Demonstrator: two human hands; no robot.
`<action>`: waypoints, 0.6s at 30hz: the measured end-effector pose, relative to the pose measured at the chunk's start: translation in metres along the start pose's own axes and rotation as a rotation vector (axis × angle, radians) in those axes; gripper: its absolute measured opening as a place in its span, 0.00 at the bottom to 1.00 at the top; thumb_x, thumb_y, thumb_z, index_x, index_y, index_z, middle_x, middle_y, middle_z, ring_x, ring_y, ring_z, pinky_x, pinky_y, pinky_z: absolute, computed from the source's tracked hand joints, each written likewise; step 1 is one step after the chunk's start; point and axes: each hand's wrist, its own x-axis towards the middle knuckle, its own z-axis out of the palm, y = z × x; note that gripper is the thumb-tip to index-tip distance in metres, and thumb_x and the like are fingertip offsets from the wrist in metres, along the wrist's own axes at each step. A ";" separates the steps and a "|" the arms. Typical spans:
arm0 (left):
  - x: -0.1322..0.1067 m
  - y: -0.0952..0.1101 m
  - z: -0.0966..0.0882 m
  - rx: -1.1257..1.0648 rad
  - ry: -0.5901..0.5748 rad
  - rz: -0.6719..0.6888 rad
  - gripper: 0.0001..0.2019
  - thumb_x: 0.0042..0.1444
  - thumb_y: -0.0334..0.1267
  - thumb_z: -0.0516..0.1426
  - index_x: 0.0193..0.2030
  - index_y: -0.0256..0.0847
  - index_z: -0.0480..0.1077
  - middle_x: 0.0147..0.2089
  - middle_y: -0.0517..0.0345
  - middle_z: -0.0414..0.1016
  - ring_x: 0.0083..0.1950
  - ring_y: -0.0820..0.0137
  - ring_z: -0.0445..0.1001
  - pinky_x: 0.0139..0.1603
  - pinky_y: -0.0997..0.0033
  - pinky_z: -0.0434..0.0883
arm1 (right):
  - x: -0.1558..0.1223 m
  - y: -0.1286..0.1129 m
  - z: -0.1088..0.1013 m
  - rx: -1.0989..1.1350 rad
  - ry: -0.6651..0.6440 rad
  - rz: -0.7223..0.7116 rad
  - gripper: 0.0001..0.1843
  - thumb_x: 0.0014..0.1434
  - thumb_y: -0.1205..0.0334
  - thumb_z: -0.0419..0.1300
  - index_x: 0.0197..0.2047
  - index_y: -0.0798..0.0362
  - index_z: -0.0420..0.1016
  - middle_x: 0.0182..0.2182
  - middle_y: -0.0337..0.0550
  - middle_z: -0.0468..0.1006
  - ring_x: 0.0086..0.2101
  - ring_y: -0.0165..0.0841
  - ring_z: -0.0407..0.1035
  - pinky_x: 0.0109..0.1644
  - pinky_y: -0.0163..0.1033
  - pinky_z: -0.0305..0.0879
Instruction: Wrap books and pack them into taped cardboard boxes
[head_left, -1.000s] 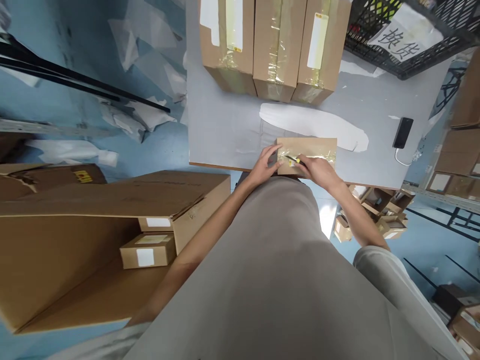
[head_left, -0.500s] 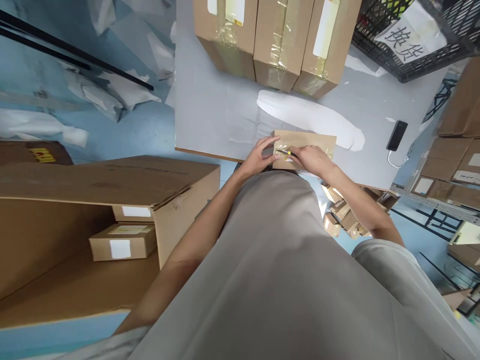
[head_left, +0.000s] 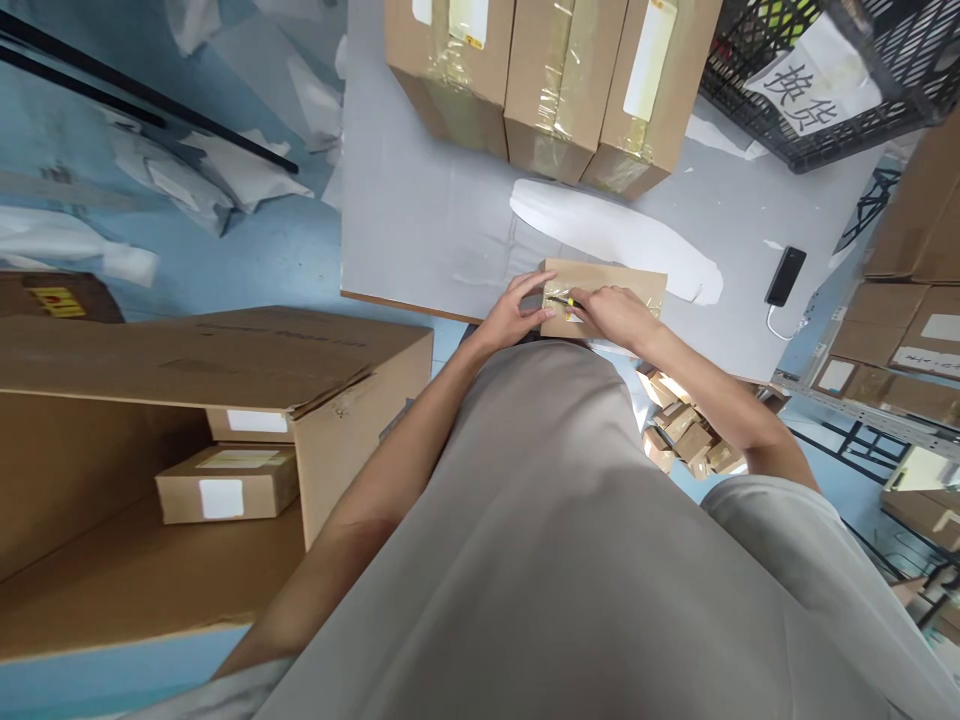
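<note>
A small flat cardboard box (head_left: pixel 611 283) sealed with clear tape lies at the near edge of the grey table (head_left: pixel 427 220). My left hand (head_left: pixel 514 312) rests on the box's left end, fingers curled over its corner. My right hand (head_left: pixel 616 314) is closed around a thin dark tool with a yellow part (head_left: pixel 564 300), whose tip lies on the taped top near the left end.
Three taped cardboard boxes (head_left: pixel 555 75) stand at the table's far side. A white plastic mailer (head_left: pixel 615 235) lies behind the small box. A phone on a cable (head_left: pixel 785 276) sits right. A black crate (head_left: pixel 817 70) is far right. A big open carton (head_left: pixel 187 440) holds small boxes left.
My right hand has drawn the tool leftward along the taped top of the box. The view has shifted a little; my left hand has kept its hold on the box's left end.
</note>
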 end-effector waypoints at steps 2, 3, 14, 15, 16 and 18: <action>0.000 0.001 0.000 0.009 0.004 0.004 0.47 0.63 0.73 0.66 0.81 0.50 0.68 0.81 0.40 0.61 0.81 0.43 0.67 0.71 0.47 0.82 | 0.000 -0.002 -0.002 -0.021 0.001 -0.011 0.28 0.85 0.50 0.45 0.73 0.55 0.73 0.52 0.65 0.89 0.51 0.55 0.85 0.50 0.47 0.70; 0.000 0.001 0.000 0.013 0.004 0.004 0.47 0.64 0.73 0.66 0.81 0.49 0.68 0.81 0.40 0.62 0.81 0.43 0.66 0.71 0.47 0.82 | 0.000 -0.004 -0.003 -0.036 0.001 -0.020 0.26 0.85 0.52 0.45 0.73 0.56 0.73 0.52 0.66 0.89 0.51 0.55 0.85 0.50 0.47 0.70; -0.002 0.002 0.001 0.029 0.027 -0.016 0.46 0.64 0.72 0.66 0.81 0.51 0.68 0.83 0.38 0.61 0.79 0.42 0.70 0.65 0.49 0.86 | -0.011 0.011 -0.011 -0.126 -0.029 0.006 0.27 0.77 0.71 0.47 0.69 0.59 0.79 0.50 0.69 0.89 0.53 0.55 0.84 0.52 0.50 0.69; -0.002 0.002 0.001 0.032 0.033 -0.016 0.46 0.64 0.72 0.66 0.81 0.50 0.69 0.83 0.38 0.61 0.79 0.42 0.70 0.65 0.49 0.86 | -0.019 0.019 -0.008 -0.134 -0.038 0.043 0.27 0.76 0.71 0.48 0.69 0.59 0.79 0.50 0.68 0.89 0.53 0.54 0.84 0.51 0.50 0.69; -0.002 0.002 0.001 0.034 0.036 -0.015 0.46 0.64 0.72 0.66 0.80 0.50 0.69 0.83 0.37 0.61 0.79 0.42 0.70 0.64 0.49 0.86 | -0.028 0.028 -0.004 -0.140 -0.047 0.082 0.27 0.75 0.72 0.48 0.68 0.59 0.80 0.49 0.67 0.90 0.53 0.54 0.84 0.50 0.49 0.69; -0.001 0.002 0.001 0.032 0.037 -0.014 0.46 0.63 0.72 0.66 0.80 0.49 0.69 0.83 0.37 0.61 0.79 0.42 0.71 0.64 0.49 0.86 | -0.050 0.047 0.004 -0.139 -0.063 0.168 0.27 0.74 0.74 0.50 0.68 0.58 0.81 0.49 0.67 0.90 0.53 0.53 0.85 0.49 0.48 0.70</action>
